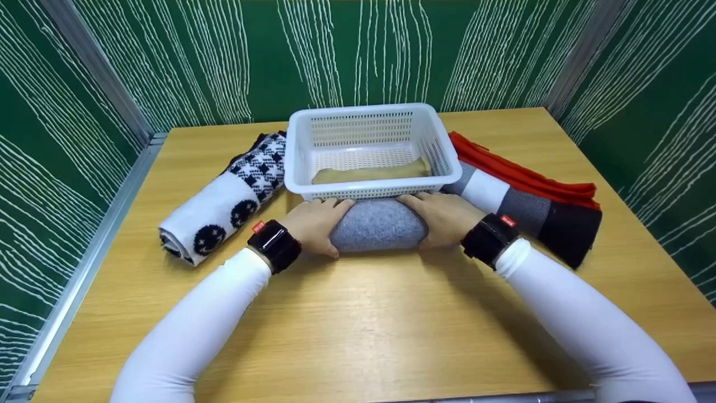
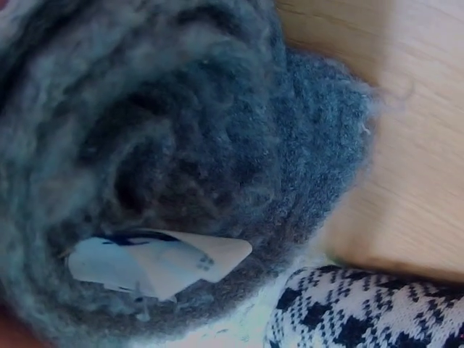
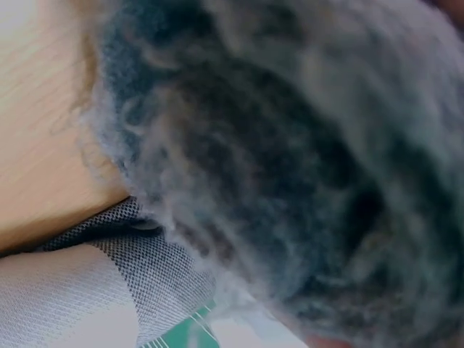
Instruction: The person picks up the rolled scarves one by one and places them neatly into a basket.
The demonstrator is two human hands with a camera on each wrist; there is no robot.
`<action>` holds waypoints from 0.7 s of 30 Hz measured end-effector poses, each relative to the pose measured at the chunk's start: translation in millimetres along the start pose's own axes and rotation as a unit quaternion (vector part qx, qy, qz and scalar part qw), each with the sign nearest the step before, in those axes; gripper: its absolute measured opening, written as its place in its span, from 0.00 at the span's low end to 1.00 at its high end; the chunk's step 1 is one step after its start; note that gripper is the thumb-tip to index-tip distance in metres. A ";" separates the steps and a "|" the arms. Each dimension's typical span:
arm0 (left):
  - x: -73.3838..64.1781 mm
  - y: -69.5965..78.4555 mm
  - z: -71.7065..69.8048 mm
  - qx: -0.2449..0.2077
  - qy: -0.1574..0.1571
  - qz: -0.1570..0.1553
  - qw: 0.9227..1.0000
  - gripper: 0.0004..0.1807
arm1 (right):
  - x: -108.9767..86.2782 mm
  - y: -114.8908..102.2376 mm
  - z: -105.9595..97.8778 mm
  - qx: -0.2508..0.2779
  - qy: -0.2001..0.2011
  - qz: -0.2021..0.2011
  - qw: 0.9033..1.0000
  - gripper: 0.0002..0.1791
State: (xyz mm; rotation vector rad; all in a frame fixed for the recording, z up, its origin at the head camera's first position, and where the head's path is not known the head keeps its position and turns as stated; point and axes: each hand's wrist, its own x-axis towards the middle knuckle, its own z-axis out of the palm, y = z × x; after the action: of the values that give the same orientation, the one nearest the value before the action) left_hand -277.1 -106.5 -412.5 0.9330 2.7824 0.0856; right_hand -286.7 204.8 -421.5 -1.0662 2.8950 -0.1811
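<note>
A rolled grey woolly cloth (image 1: 380,225) lies crosswise on the table, close against the front of a white plastic basket (image 1: 372,188). My left hand (image 1: 318,225) grips its left end and my right hand (image 1: 444,219) its right end, thumbs toward the middle. In the left wrist view, the spiral end of the grey roll (image 2: 181,145) fills much of the picture, with a white label (image 2: 159,262) poking out. The right wrist view shows the other end of the grey roll (image 3: 254,167), blurred. Fingertips on the far side are partly hidden.
Inside the basket lies an olive-beige cloth (image 1: 372,172). A black-and-white patterned knit roll (image 1: 226,201) rests at the left. To the right are a grey, white and black striped roll (image 1: 523,207) and a red cloth (image 1: 520,168). Green walls surround the wooden table (image 1: 347,324).
</note>
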 end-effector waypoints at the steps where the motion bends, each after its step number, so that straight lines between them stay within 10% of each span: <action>1: -0.1 -0.4 0.0 -0.002 0.001 0.002 1.000 0.65 | 0.1 0.2 0.4 0.000 0.001 0.000 1.000 0.59; 21: -3.5 -3.6 -4.6 -0.009 0.039 0.031 0.999 0.55 | -2.9 -5.1 -9.5 -0.005 0.020 -0.005 1.000 0.48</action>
State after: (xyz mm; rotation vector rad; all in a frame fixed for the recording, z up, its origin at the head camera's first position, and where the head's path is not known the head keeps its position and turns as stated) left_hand -277.4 -111.5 -407.7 1.0336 2.8186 0.1595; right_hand -282.1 203.8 -411.4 -1.0912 2.9289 -0.1914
